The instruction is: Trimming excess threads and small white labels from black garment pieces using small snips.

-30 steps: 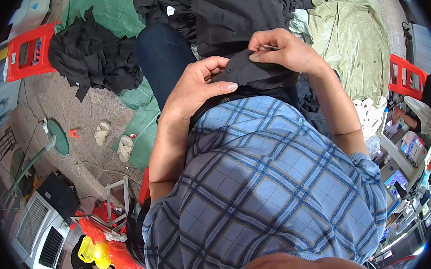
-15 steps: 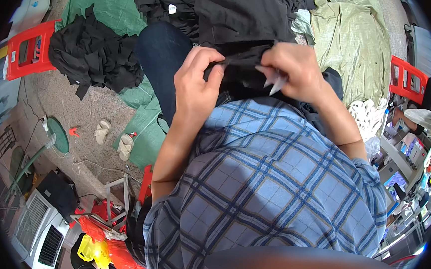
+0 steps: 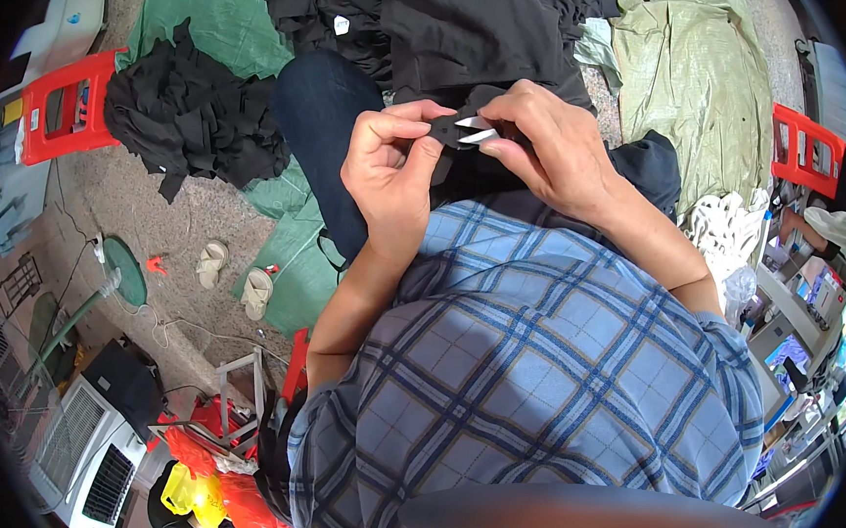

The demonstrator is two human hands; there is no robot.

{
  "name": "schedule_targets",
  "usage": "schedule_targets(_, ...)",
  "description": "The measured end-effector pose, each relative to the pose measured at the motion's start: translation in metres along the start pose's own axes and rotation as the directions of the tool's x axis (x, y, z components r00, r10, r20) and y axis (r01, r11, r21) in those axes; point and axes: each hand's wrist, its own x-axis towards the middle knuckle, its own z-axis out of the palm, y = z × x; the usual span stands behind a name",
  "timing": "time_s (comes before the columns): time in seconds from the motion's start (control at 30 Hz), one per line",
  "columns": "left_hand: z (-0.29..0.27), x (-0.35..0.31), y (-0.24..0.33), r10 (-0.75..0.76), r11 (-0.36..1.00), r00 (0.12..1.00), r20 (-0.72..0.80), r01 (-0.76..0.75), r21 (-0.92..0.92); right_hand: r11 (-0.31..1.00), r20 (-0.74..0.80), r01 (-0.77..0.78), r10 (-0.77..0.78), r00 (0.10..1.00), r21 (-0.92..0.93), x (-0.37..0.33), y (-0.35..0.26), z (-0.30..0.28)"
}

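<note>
My left hand [image 3: 390, 173] pinches the edge of a black cloth piece [image 3: 445, 131] between thumb and fingertips, above my lap. My right hand [image 3: 558, 156] is closed round a pair of thread snips [image 3: 478, 136]. Their two silvery blades stand apart and point left, with the tips right at the cloth by my left fingertips. The handle is hidden inside the right hand. Beyond both hands spreads a larger black garment [image 3: 478, 37]; whether the pinched piece belongs to it I cannot tell.
A heap of black cloth [image 3: 193, 115] lies at the left, beside a red stool [image 3: 71, 112]. Green sheeting [image 3: 206, 4] and pale green sheeting [image 3: 686, 86] cover parts of the floor. White cords [image 3: 725, 226] lie at the right, near another red stool [image 3: 809, 149]. Sandals [image 3: 257, 292] rest at the left.
The snips have turned from pointing down toward my body to pointing left at the cloth. My right hand has shifted a little leftward. The left hand still pinches the cloth.
</note>
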Motion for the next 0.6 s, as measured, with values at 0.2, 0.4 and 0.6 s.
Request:
schedule_targets(0.2,-0.001,-0.001,-0.004,-0.038,0.996,0.999,-0.025,0.035,-0.083,0.99,-0.117,0.017,-0.034,0.993,-0.142,0.004,-0.003,0.008)
schedule_targets(0.4,0.002,0.0,0.0,-0.017,0.999,0.999,-0.047,0.015,-0.039,0.971,-0.136,0.056,-0.09,0.987,-0.234,0.007,-0.005,0.011)
schedule_targets(0.6,0.004,-0.001,-0.001,0.045,0.999,0.998,-0.051,-0.044,0.022,0.959,-0.165,0.052,-0.101,0.981,-0.28,0.008,-0.008,0.015)
